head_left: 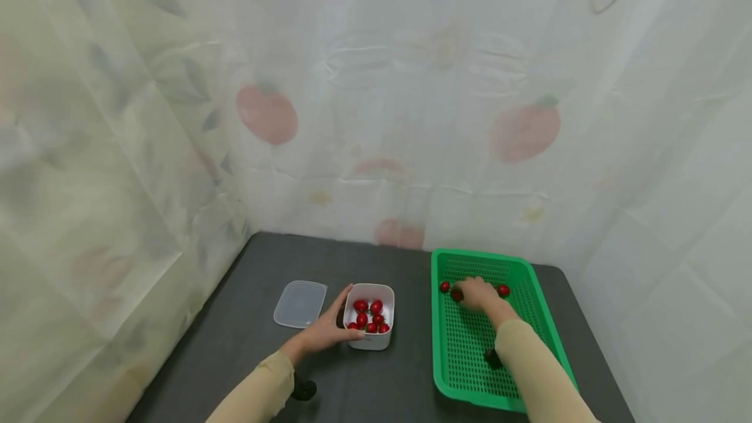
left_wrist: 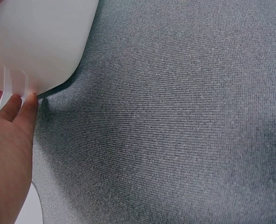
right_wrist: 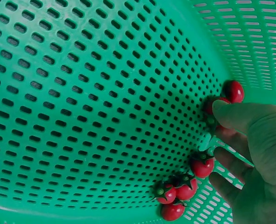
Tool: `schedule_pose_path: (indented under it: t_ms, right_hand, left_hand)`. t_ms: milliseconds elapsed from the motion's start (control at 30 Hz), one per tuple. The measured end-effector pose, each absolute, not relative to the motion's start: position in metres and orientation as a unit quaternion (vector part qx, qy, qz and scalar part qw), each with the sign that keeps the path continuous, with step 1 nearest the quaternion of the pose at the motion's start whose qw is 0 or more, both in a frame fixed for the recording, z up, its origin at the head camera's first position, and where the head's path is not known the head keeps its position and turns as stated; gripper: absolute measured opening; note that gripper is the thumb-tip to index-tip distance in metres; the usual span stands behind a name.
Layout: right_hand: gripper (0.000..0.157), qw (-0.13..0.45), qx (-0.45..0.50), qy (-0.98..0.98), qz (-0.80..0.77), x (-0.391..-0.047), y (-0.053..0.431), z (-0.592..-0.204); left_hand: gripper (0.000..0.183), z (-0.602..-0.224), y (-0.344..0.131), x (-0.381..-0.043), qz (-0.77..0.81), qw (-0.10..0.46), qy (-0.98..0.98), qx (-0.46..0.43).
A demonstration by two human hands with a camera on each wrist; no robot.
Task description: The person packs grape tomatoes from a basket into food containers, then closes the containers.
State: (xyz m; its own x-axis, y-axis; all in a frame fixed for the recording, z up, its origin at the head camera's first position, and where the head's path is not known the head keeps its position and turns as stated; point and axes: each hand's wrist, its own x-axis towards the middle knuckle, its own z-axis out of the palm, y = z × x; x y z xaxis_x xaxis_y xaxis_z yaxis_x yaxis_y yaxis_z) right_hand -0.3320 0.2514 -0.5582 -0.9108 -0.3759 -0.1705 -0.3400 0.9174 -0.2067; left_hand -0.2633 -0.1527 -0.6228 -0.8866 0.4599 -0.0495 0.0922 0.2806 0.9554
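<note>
A white square container (head_left: 375, 343) with several cherry tomatoes (head_left: 372, 328) in it stands on the dark table. My left hand (head_left: 324, 331) holds it from the left, thumb along the near side and fingers at the far side. In the left wrist view the fingertips (left_wrist: 29, 105) press against the container's smooth wall (left_wrist: 39, 42). My right hand (head_left: 478, 295) reaches into a green perforated basket (head_left: 470, 371). There its thumb and index finger pinch a cherry tomato (right_wrist: 209, 108), partly hidden by the thumb. Other cherry tomatoes (right_wrist: 202, 166) lie close to its fingers.
A translucent lid (head_left: 300, 304) lies flat on the table (head_left: 352, 253), left of the container. The basket has raised walls and stands at the right. Patterned curtains (head_left: 376, 116) hang behind and at both sides of the table.
</note>
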Motion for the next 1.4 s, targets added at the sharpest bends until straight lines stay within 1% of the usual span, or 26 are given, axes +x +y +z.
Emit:
schedule_pose_path:
  t_ms: [233,467,733,1233,1400]
  right_hand:
    - [0.035,0.119,-0.176,0.968,-0.13,-0.332,0.26,-0.565]
    - [0.032,0.128,-0.183,0.967,-0.126,-0.333,0.263,-0.571]
    - [0.026,0.121,-0.193,0.967,-0.114,-0.331,0.262,-0.57]
    - [0.023,0.121,-0.194,0.967,-0.117,-0.324,0.261,-0.564]
    - [0.022,0.104,-0.202,0.965,-0.128,-0.324,0.266,-0.564]
  left_hand:
    - [0.112,-0.623,-0.153,-0.265,0.579,0.16,0.779,0.179]
    - [0.113,-0.624,-0.155,-0.268,0.576,0.158,0.782,0.179]
    - [0.114,-0.626,-0.156,-0.269,0.573,0.155,0.784,0.179]
    - [0.113,-0.626,-0.155,-0.269,0.584,0.16,0.774,0.185]
    - [0.113,-0.627,-0.154,-0.269,0.584,0.16,0.774,0.184]
